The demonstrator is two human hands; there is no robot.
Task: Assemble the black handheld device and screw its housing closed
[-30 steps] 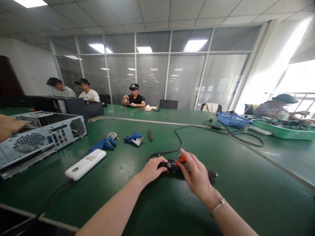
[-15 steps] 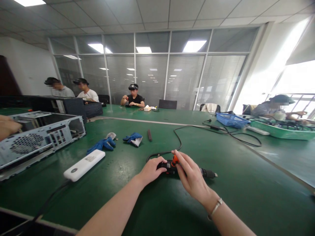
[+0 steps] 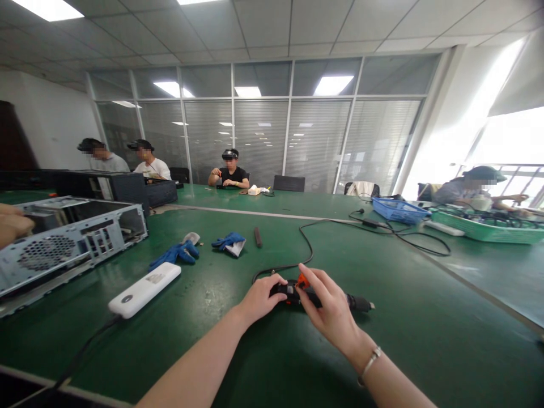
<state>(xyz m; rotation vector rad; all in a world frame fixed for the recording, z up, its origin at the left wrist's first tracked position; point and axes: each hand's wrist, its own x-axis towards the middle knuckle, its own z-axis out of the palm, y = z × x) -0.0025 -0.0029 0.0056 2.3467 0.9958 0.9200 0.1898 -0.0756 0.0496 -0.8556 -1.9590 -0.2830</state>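
Observation:
A long black corded power tool point(image 3: 359, 304) lies across the green table in front of me, with a metal tip at its right end. My left hand point(image 3: 260, 296) grips its left end, thumb and fingers closed around the body. Over the middle of the tool, my right hand point(image 3: 328, 303) pinches an orange-handled screwdriver point(image 3: 302, 281) between thumb and fingers. Its shaft is hidden, so I cannot tell what the tip touches. A black cord point(image 3: 311, 243) runs away from the tool's left side.
Blue-and-grey gloves point(image 3: 175, 253) and a dark bar point(image 3: 258, 237) lie beyond my hands. On the left are a white power strip point(image 3: 144, 290) and an open computer case point(image 3: 76, 243), where another person's hand point(image 3: 15, 224) rests. Blue point(image 3: 399, 211) and green baskets point(image 3: 488, 228) stand right.
My right fingers have shifted slightly around the orange handle, which now shows lower between them. My left hand stays on the power tool. The view has tilted up a little.

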